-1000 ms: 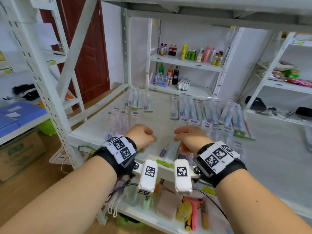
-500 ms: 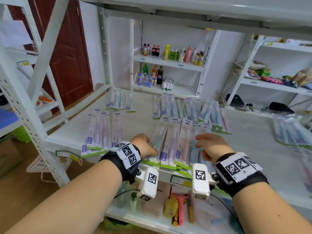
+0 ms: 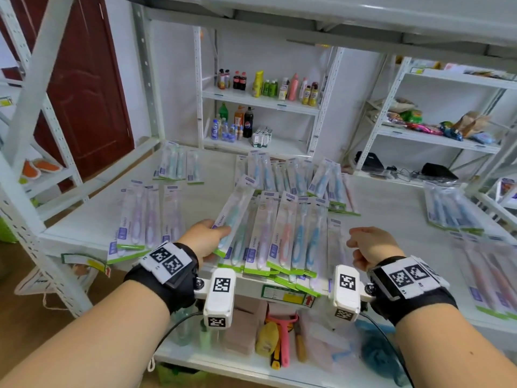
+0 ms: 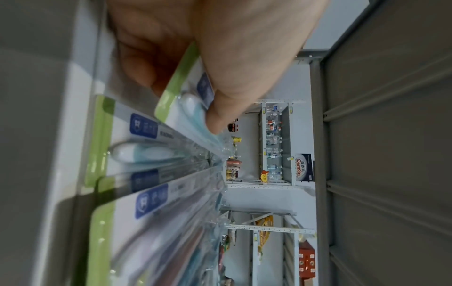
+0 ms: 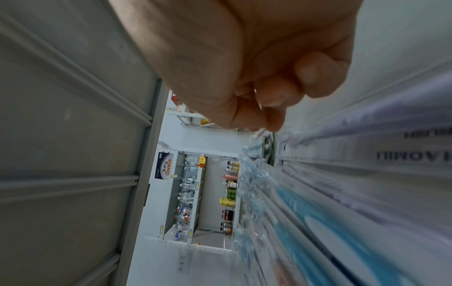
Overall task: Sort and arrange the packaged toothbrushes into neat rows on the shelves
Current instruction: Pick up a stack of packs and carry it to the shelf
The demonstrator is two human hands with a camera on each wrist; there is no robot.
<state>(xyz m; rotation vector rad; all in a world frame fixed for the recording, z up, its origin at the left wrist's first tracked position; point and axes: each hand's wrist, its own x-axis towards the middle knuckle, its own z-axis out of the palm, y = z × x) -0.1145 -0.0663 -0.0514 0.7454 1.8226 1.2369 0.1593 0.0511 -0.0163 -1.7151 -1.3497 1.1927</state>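
Observation:
My left hand pinches the lower end of a packaged teal toothbrush, lifted and tilted above the front row of packs; the left wrist view shows thumb and fingers closed on its green-edged card. My right hand hovers just right of that row with fingers curled and nothing in them, as the right wrist view confirms. Purple toothbrush packs lie at the front left of the white shelf. More packs lie at the back, centre back and far right.
A white upright post stands at the shelf's front left corner, and the shelf above hangs low overhead. Below the front edge lies a lower shelf with a pink tool. Drinks shelving stands behind.
My left hand has picked up a teal toothbrush pack and raised it off the front row. My right hand has drawn back to the right. The head view has moved closer.

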